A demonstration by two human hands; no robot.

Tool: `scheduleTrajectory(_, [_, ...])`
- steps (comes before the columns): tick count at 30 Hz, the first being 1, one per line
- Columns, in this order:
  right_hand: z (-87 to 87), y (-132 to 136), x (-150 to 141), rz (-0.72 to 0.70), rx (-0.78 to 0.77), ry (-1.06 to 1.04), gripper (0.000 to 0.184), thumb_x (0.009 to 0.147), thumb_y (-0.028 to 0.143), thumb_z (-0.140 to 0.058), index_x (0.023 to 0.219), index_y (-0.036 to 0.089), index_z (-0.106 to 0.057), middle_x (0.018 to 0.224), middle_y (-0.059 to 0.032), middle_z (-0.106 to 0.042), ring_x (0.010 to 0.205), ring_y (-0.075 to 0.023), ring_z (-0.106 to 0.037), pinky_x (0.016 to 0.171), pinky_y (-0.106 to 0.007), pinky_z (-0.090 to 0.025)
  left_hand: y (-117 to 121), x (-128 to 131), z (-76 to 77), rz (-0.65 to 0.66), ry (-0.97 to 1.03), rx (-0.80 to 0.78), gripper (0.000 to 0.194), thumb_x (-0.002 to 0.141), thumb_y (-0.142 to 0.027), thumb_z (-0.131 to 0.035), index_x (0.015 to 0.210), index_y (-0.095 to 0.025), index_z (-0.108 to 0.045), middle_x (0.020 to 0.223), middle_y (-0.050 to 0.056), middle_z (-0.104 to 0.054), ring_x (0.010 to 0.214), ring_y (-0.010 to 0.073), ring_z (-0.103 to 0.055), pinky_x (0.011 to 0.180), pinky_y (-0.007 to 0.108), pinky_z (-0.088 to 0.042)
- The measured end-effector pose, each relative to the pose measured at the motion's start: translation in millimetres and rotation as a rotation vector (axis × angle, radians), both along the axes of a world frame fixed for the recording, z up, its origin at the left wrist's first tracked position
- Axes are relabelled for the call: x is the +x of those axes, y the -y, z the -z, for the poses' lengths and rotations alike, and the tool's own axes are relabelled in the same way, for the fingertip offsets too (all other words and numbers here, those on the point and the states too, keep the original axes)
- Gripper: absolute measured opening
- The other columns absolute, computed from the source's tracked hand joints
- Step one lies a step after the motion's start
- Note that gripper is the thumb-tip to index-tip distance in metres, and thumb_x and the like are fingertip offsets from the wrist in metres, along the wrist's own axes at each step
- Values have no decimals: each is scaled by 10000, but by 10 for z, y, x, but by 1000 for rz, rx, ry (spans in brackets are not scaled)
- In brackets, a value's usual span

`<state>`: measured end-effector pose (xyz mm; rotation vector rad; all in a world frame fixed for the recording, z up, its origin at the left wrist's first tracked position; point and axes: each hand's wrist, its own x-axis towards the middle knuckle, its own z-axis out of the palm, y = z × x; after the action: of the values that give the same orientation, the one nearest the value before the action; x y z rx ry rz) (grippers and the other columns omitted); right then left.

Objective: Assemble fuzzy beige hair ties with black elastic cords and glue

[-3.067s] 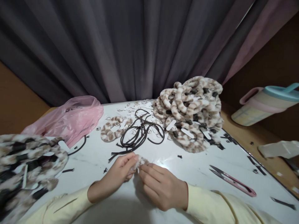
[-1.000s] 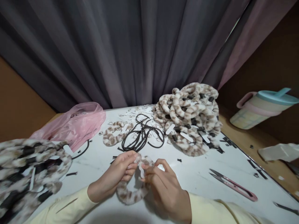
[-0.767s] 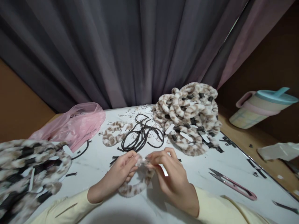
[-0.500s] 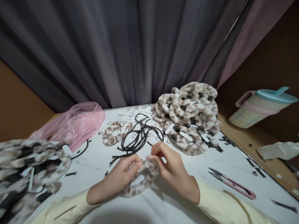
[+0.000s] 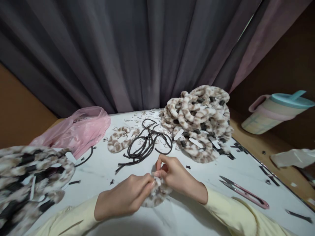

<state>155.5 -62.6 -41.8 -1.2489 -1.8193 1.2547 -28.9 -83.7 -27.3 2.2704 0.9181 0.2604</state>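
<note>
1. One fluffy ring (image 5: 155, 198), over the table (image 5: 209, 170), between the hands.
2. Left hand (image 5: 126, 196) and right hand (image 5: 178, 177) both pinch its far edge.
3. Beyond: tangled cords (image 5: 140, 153), one loose ring (image 5: 115, 143).
4. Two heaps of rings: right (image 5: 197, 113), left (image 5: 17, 183).
5. One snips (image 5: 253, 198), one cup (image 5: 258, 119).
6. One bag (image 5: 91, 126), print unreadable.

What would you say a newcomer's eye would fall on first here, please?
Probably the big heap of fluffy brown-and-white rings at the back right of the white table, with the tangled dark cord to its left. Next might come the left hand and right hand at the front centre, holding a similar furry loop between them. The pink bag at the back left also stands out.
</note>
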Motion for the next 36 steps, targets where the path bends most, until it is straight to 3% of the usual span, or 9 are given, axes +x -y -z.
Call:
scheduleTrajectory(4, [-2, 4, 32, -73, 8, 6, 152, 717, 33, -497, 713, 174, -438, 621, 26, -526, 566, -97, -463, 492, -182, -321, -15, 0, 42, -48, 2, -7, 234, 944, -294, -314, 863, -190, -508, 725, 21, -566, 606, 138, -513, 582, 231, -315])
scheduleTrajectory(10, [-72, 9, 20, -70, 79, -19, 149, 775, 68, -452, 754, 193, -374, 554, 74, -422, 506, -80, -361, 469, -177, -270, -44, 35, 33, -266, 107, -144, 179, 898, -377, -443, 916, -224, -534, 777, -6, -606, 672, 139, -550, 631, 199, -369])
scheduleTrajectory(16, [-81, -16, 23, -61, -92, -127, 129, 817, 160, -481, 766, 198, -369, 549, 71, -447, 481, -77, -383, 445, -172, -297, -16, 45, 42, -308, 200, -57, 176, 892, -316, -453, 836, -199, -574, 769, 17, -624, 679, 134, -543, 664, 205, -383])
scheduleTrajectory(18, [-87, -22, 34, -53, -91, -132, 133, 822, 172, -491, 764, 198, -374, 555, 68, -451, 483, -78, -391, 443, -173, -303, -25, 56, 34, -346, 216, -103, 186, 881, -327, -470, 806, -189, -570, 686, 6, -610, 606, 120, -523, 615, 202, -382])
scheduleTrajectory(21, [-112, -16, 50, 2, 81, -68, 109, 819, 155, -509, 775, 188, -416, 629, 38, -503, 565, -97, -459, 507, -194, -353, -67, 83, 16, -446, 278, -332, 211, 855, -390, -498, 827, -183, -530, 525, -47, -515, 457, 91, -434, 490, 186, -339])
scheduleTrajectory(24, [-151, 9, 60, 29, 279, -34, 71, 832, 130, -497, 799, 182, -460, 728, 2, -556, 663, -119, -523, 584, -220, -405, -119, 108, -5, -519, 411, -571, 312, 800, -448, -558, 948, -180, -500, 548, -72, -472, 408, 64, -339, 408, 171, -264])
scheduleTrajectory(27, [-188, 44, 62, 25, 397, -25, 82, 847, 118, -482, 799, 184, -475, 746, -7, -573, 677, -122, -540, 598, -222, -428, -155, 118, -33, -532, 440, -667, 392, 766, -489, -582, 967, -154, -545, 582, -62, -461, 411, 52, -287, 384, 173, -217])
scheduleTrajectory(32, [-212, 129, 46, -99, 643, 6, 121, 853, 79, -444, 792, 180, -474, 768, -41, -594, 718, -142, -545, 641, -251, -444, -170, 97, -66, -637, 438, -609, 426, 752, -531, -567, 920, -140, -582, 494, -84, -358, 418, 64, -260, 389, 174, -192])
scheduleTrajectory(36, [-200, 174, 34, -156, 800, 86, 173, 843, 32, -381, 793, 167, -476, 731, -56, -586, 672, -148, -519, 616, -266, -426, -135, 72, -40, -623, 344, -374, 365, 806, -484, -512, 911, -145, -598, 531, -49, -457, 447, 86, -336, 432, 190, -257])
